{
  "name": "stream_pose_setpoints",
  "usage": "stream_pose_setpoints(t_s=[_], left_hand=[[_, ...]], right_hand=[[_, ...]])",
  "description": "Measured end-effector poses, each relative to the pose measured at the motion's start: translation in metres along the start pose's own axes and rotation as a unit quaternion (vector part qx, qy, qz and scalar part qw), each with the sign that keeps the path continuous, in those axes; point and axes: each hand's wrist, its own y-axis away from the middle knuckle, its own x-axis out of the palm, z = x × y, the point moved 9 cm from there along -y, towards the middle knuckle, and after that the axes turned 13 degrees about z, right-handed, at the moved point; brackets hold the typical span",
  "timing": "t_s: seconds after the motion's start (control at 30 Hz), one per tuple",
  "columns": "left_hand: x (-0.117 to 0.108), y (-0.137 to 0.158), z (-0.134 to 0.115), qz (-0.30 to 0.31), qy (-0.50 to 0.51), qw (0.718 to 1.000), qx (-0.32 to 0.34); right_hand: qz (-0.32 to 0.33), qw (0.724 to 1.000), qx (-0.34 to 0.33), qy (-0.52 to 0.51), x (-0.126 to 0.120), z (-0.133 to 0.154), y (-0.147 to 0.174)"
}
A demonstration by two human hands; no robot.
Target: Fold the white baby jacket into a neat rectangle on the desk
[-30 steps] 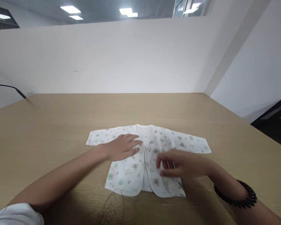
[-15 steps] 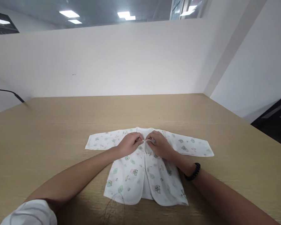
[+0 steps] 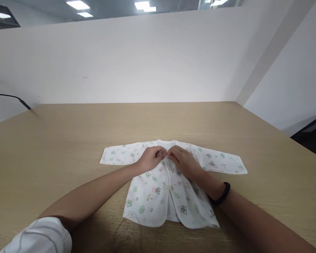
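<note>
A small white baby jacket (image 3: 152,196) with green and pink animal prints lies on the table, sleeves spread to both sides. Its front is parted toward the hem, where the two rounded lower corners sit apart. At the neckline my left hand (image 3: 153,158) pinches the edge of the front. My right hand (image 3: 184,161) grips the other front edge, its fingertips meeting those of the left. The fingers hide whatever fastening may be between them. A black beaded bracelet (image 3: 223,194) circles my right wrist.
The light wooden table (image 3: 68,140) ends at a white partition (image 3: 137,59) behind and another wall at the right. A black cable (image 3: 23,103) hangs over the left edge. A dark object (image 3: 312,135) stands beyond the right edge.
My fingertips have come closer together at the neckline, bringing the two front edges to meet. The view has shifted slightly, so everything sits a little further right and higher.
</note>
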Motion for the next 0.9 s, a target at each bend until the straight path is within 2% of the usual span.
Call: stream_pose_setpoints(t_s=[0.3, 0.7, 0.9], left_hand=[[-0.001, 0.0, -0.001, -0.001, -0.042, 0.999, 0.003], [-0.001, -0.005, 0.0, 0.01, -0.057, 0.998, -0.001], [-0.001, -0.005, -0.001, 0.009, -0.058, 0.998, -0.007]], right_hand=[[0.016, 1.0, -0.017, 0.014, 0.004, -0.001, -0.001], [0.026, 0.996, -0.006, 0.086, 0.01, 0.008, 0.0], [0.007, 0.995, 0.017, 0.098, 0.011, 0.0, -0.002]])
